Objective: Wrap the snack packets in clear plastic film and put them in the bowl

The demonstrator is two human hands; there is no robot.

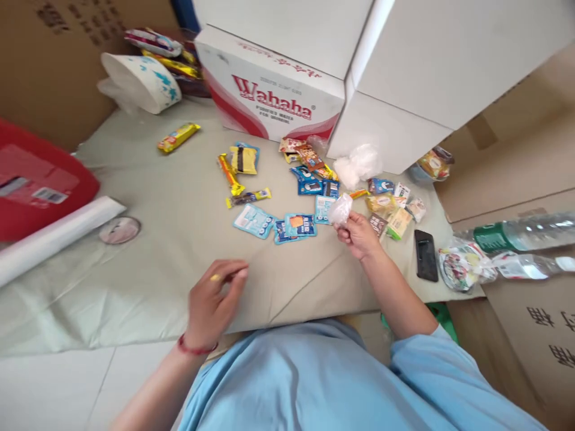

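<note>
My right hand (358,234) is closed on a small crumpled clear plastic bag (340,209), held just above the pale green cloth (179,239). My left hand (214,302) hovers over the cloth near its front edge, fingers curled, with a small yellow bit pinched at the fingertips. Several small snack packets lie in front of both hands: blue ones (300,225), yellow ones (243,160) and a lone yellow bar (178,137) further left.
A Wahaha carton (269,90) and white boxes (440,66) stand at the back. A black phone (425,255), water bottles (525,234) and a bagged item (460,266) lie right. A red bin (40,179), a white roll (54,236) and a paper bowl (141,81) sit left.
</note>
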